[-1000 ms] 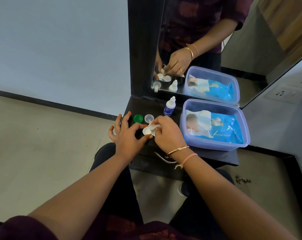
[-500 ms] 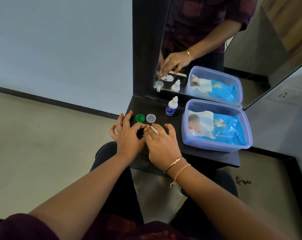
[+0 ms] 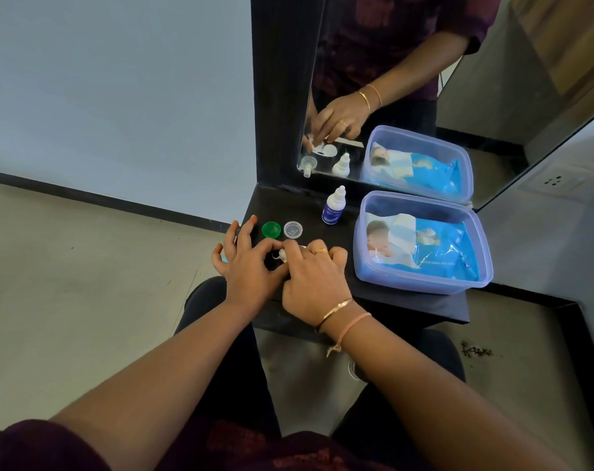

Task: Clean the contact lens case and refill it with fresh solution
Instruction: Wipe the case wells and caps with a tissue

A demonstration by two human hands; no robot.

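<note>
White lens case between both hands, left hand steadying, right hand pressing tissue

two caps sit side by side on the shelf, behind the hands. the dropper bottle stands behind them to the right, before the mirror. the tub holding a wipes pack lies right.

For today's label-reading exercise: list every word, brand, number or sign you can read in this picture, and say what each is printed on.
No text can be read here.
Dropper bottle: the blue label carries print, too small and blurred to read.
Blue wipes pack in the plastic box: a faint line of print near its lower edge, too blurred to read.
Green cap and clear cap: no lettering can be made out.
</note>
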